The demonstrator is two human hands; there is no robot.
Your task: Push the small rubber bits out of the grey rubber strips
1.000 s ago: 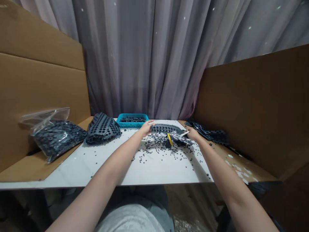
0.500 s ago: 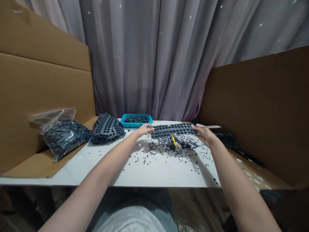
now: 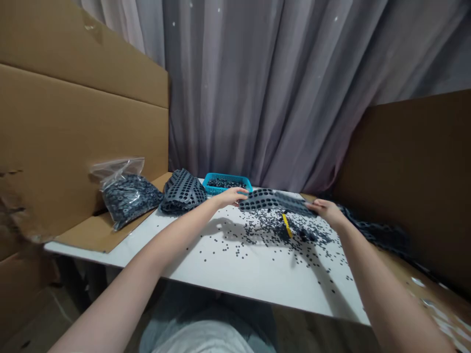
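Observation:
Stretched between my hands above the table is a dark grey perforated strip [image 3: 263, 200] with rows of round holes; its right half bends and slopes down. My left hand [image 3: 232, 196] pinches its left end between thumb and fingers. At the other end, my right hand [image 3: 328, 213] is closed on the strip's edge. Beneath it, many small dark discs [image 3: 253, 233] lie scattered on the white table [image 3: 228, 274]. A narrow yellow object [image 3: 287, 226], its kind unclear, lies among them, beside a small dark clump [image 3: 307, 235].
Left of my left hand is a stack of perforated sheets [image 3: 183, 191], with a clear bag of dark rings [image 3: 128, 198] farther left. Behind stands a blue basket [image 3: 228, 177] holding dark pieces. More perforated material [image 3: 384, 235] lies right. Cardboard walls [image 3: 84, 127] flank the table.
The view has shifted, so the scene sits farther right. The strip went from nearly straight to bent, its right end lower. A pale stick-like shape by my right hand no longer shows.

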